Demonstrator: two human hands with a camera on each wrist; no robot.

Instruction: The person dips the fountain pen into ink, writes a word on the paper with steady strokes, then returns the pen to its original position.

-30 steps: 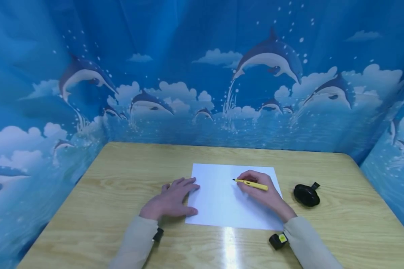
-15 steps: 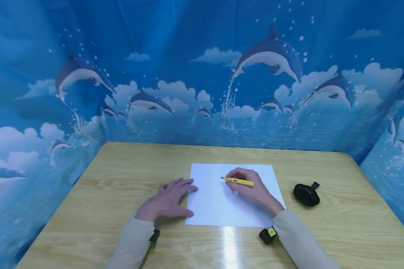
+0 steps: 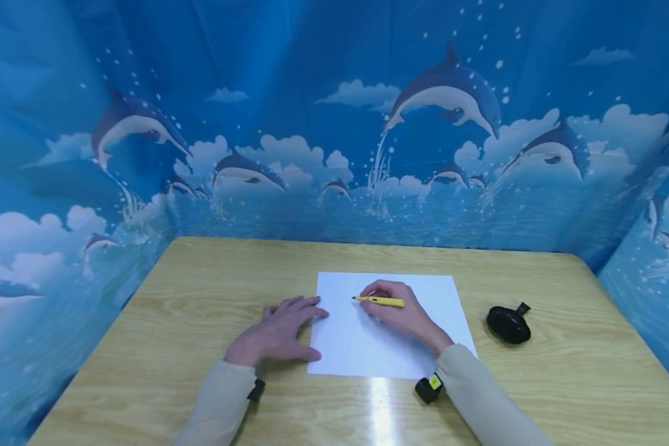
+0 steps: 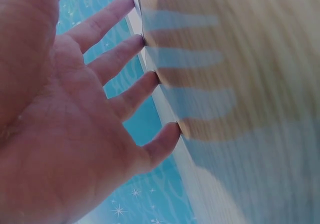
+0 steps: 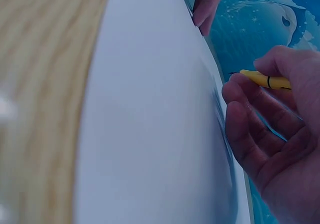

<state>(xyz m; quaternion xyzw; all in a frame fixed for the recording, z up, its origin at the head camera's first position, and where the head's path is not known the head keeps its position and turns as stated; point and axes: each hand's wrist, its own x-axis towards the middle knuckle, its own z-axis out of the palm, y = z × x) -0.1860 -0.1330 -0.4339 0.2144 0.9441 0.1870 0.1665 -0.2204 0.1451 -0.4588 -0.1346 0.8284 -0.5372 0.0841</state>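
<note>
A white sheet of paper (image 3: 334,353) lies on the wooden table, and no marks show on it. My right hand (image 3: 398,313) pinches a yellow pen (image 3: 384,301) over the sheet, its dark nib (image 3: 355,298) pointing left. In the right wrist view, thumb and fingers hold the yellow barrel (image 5: 262,78) near the nib. My left hand (image 3: 279,331) rests at the paper's left edge with spread fingers, some fingertips overlapping the sheet. The left wrist view shows its straight fingers (image 4: 117,56) with their tips at the tabletop.
A black, rounded object with a short tab (image 3: 508,324) sits on the table (image 3: 217,279) right of the paper. A blue dolphin-print curtain (image 3: 290,204) hangs behind and along both sides. Black cameras are strapped at both wrists, the right one (image 3: 428,389) near the paper's lower edge.
My right hand has moved left across the paper with the pen, toward the left hand. The left hand shifted slightly left at first, then stayed still.
</note>
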